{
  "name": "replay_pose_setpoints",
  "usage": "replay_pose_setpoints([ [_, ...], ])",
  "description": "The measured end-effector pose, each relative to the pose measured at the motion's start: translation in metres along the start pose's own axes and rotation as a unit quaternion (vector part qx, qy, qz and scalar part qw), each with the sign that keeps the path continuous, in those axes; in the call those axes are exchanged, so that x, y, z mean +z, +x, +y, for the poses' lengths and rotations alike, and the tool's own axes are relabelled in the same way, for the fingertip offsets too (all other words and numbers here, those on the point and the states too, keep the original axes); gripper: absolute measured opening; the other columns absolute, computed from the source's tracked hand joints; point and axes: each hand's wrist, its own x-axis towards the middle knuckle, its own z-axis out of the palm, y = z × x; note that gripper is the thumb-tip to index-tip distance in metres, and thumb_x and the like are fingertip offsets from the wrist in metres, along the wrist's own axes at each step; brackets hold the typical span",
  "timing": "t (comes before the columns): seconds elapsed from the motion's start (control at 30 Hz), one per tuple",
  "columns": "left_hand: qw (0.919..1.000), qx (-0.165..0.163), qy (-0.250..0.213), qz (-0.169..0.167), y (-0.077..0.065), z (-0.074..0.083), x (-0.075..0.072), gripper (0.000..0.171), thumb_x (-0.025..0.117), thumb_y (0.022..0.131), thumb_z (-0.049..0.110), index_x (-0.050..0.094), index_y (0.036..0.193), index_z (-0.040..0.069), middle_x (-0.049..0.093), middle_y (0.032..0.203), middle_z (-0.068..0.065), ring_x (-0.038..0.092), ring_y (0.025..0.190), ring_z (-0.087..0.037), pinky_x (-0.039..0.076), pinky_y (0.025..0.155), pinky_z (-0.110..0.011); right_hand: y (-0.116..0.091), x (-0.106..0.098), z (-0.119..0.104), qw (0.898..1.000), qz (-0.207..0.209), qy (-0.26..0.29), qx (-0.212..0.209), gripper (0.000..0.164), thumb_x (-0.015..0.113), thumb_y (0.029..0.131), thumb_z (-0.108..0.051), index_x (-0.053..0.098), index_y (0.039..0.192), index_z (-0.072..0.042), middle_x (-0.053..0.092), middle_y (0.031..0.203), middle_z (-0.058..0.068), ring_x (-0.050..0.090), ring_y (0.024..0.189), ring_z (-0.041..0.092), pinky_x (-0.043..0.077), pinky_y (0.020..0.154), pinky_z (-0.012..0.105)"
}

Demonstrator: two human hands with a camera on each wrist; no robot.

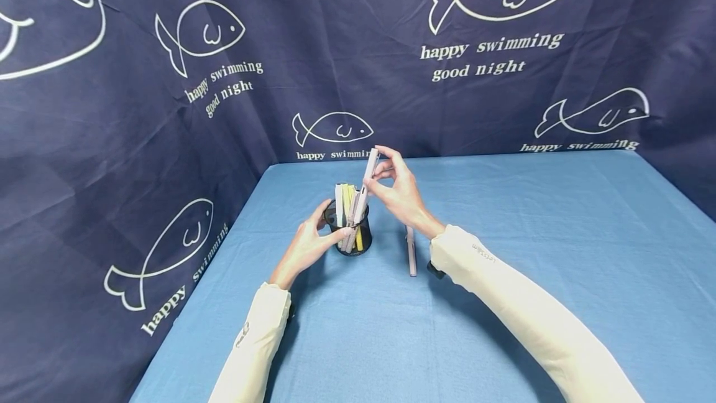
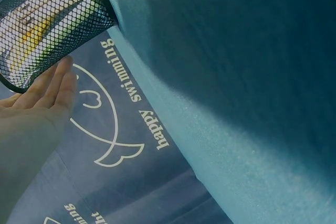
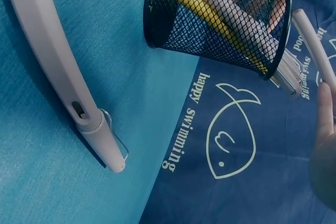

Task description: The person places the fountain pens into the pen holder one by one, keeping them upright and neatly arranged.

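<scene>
My left hand [image 1: 307, 244] grips a black mesh pen holder [image 2: 97, 22], thumb on its near side and fingers round the far side. Several pens stand inside it, among them white, grey-pink and yellow ones [image 3: 210, 17]. Above the rim, my right hand [image 1: 399, 191] pinches a pale pen [image 1: 370, 166] between thumb and fingers. That pen tilts, its lower end close by the holder's mouth. A second pale pink pen [image 3: 58, 61], with a wire clip and a small dark window in its barrel, lies on the table below my right wrist.
A blue cloth covers the table [image 1: 363, 334]. Dark blue curtains [image 1: 347, 73] with white fish drawings and lettering hang along the back and left edges, the holder standing toward the back. A small black object [image 1: 435, 270] shows under the right cuff.
</scene>
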Motion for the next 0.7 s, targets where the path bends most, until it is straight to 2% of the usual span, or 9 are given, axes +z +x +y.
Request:
replay_pose_setpoints([
  [0.23, 1.0, 0.005, 0.002, 0.0, 0.0007, -0.0013, 0.0004, 0.086, 0.081, 0.091, 0.044, 0.039, 0.16, 0.015, 0.06, 0.142, -0.013, 0.06, 0.126, -0.031, 0.043, 0.106, -0.056, -0.0013, 0.0009, 0.003, 0.999, 0.007, -0.03, -0.011, 0.065, 0.072, 0.09, 0.01, 0.046, 0.149, -0.002, 0.055, 0.105, 0.019, 0.064, 0.097, 0.033, 0.06, 0.074, 0.033],
  [0.47, 1.0, 0.008, 0.001, -0.001, 0.0001, -0.0012, 0.0005, 0.086, 0.08, 0.091, 0.045, 0.039, 0.16, 0.014, 0.061, 0.142, -0.013, 0.06, 0.126, -0.031, 0.044, 0.104, -0.058, -0.0026, 0.0, 0.0029, 0.998, 0.006, -0.051, -0.02, 0.057, 0.071, 0.092, 0.007, 0.05, 0.145, -0.002, 0.058, 0.103, 0.019, 0.065, 0.098, 0.033, 0.059, 0.078, 0.033],
  [0.7, 0.9999, 0.012, -0.005, -0.001, 0.0001, -0.0008, 0.0008, 0.085, 0.08, 0.091, 0.044, 0.039, 0.159, 0.016, 0.061, 0.141, -0.011, 0.059, 0.126, -0.031, 0.042, 0.107, -0.057, -0.0041, -0.006, 0.0026, 0.999, 0.004, -0.036, -0.018, 0.054, 0.071, 0.093, 0.008, 0.052, 0.143, 0.002, 0.057, 0.102, 0.019, 0.064, 0.096, 0.033, 0.06, 0.077, 0.038],
])
